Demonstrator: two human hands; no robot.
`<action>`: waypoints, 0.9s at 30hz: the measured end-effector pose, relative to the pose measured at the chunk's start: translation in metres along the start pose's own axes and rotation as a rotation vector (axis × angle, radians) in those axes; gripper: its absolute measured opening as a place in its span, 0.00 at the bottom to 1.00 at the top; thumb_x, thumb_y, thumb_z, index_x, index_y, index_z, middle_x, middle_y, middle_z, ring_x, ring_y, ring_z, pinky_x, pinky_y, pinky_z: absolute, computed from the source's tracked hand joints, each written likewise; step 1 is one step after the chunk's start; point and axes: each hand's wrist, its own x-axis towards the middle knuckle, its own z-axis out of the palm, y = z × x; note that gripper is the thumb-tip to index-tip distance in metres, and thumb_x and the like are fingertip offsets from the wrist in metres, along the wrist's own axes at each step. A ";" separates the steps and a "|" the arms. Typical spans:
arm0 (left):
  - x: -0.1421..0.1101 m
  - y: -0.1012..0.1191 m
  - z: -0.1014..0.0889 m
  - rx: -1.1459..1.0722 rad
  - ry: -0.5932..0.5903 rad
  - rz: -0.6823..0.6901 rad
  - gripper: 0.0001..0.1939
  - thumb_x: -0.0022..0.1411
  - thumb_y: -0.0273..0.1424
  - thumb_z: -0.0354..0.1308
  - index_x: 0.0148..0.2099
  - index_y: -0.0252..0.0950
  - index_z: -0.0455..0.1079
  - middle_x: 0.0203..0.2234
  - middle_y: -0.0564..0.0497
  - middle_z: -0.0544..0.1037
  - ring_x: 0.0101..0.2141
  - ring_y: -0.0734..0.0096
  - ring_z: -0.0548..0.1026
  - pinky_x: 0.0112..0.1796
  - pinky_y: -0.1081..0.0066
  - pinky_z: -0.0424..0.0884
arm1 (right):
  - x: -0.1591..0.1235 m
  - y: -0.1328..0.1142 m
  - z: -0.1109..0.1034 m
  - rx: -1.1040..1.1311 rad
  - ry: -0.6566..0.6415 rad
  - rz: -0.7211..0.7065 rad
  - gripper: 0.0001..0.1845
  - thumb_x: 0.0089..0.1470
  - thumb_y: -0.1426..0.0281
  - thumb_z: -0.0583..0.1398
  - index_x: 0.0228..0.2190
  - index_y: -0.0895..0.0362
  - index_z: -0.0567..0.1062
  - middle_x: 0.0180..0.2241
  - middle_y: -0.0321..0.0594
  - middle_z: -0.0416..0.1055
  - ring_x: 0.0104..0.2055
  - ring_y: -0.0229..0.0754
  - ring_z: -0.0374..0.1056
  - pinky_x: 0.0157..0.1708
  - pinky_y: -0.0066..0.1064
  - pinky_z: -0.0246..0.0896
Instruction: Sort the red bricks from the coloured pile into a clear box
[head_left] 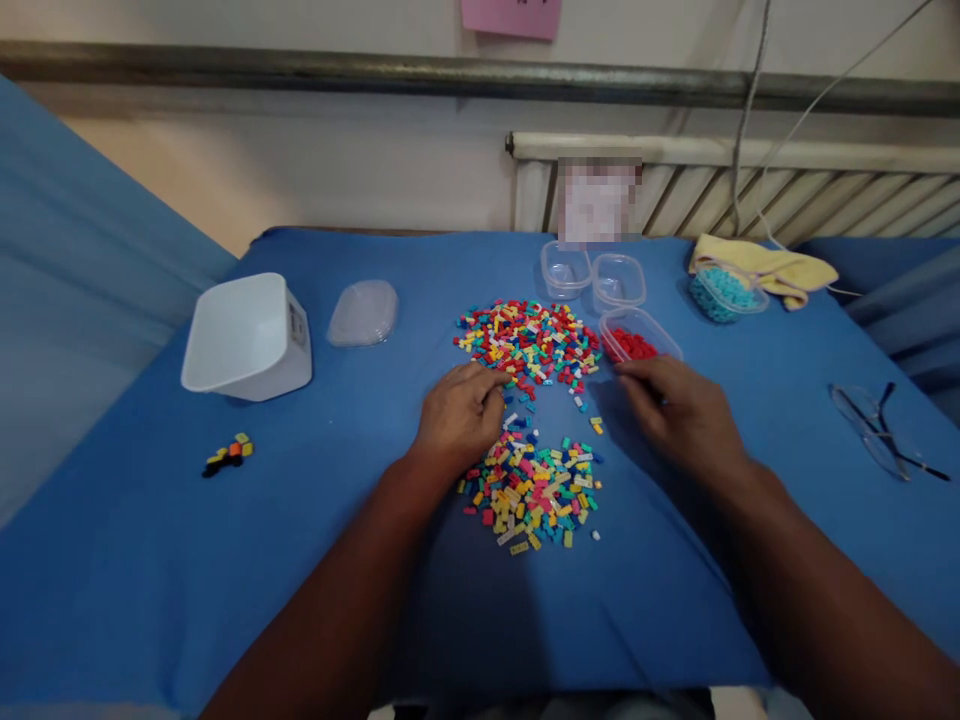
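Small toy building bricks of mixed colours lie in two heaps, a far heap and a near heap. My left hand rests at the near edge of the far heap, its fingers curled together at the bricks; whatever they pinch is too small to make out. At the near rim of a clear tub with red bricks, my right hand has its thumb and fingers pressed together. Anything between those fingertips is hidden. A few loose bricks lie between the hands.
Two clear tubs stand behind the red one. A tub of turquoise bricks sits by a yellow cloth, with eyeglasses nearer. Leftward are stacked clear lids, a white bin and several black, yellow and orange bricks.
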 end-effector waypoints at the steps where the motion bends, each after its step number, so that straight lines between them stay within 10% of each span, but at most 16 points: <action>1: 0.000 0.001 0.000 -0.002 0.002 0.008 0.16 0.72 0.27 0.53 0.53 0.36 0.82 0.41 0.45 0.84 0.45 0.56 0.81 0.49 0.55 0.77 | 0.000 -0.003 0.010 0.013 -0.069 -0.042 0.15 0.73 0.65 0.58 0.51 0.56 0.83 0.45 0.49 0.83 0.45 0.50 0.79 0.46 0.40 0.72; 7: 0.000 0.004 0.004 -0.029 0.029 0.085 0.14 0.74 0.28 0.54 0.51 0.37 0.81 0.43 0.45 0.84 0.46 0.58 0.80 0.51 0.55 0.77 | 0.007 -0.008 0.041 -0.112 -0.256 -0.040 0.17 0.75 0.66 0.56 0.53 0.59 0.81 0.47 0.54 0.81 0.47 0.54 0.77 0.47 0.43 0.70; 27: 0.001 -0.001 0.002 -0.112 0.024 -0.015 0.15 0.74 0.31 0.55 0.52 0.38 0.82 0.43 0.45 0.85 0.46 0.58 0.82 0.51 0.56 0.79 | 0.004 -0.017 0.036 0.016 -0.338 -0.082 0.08 0.71 0.70 0.59 0.43 0.56 0.80 0.40 0.44 0.78 0.40 0.47 0.75 0.39 0.37 0.64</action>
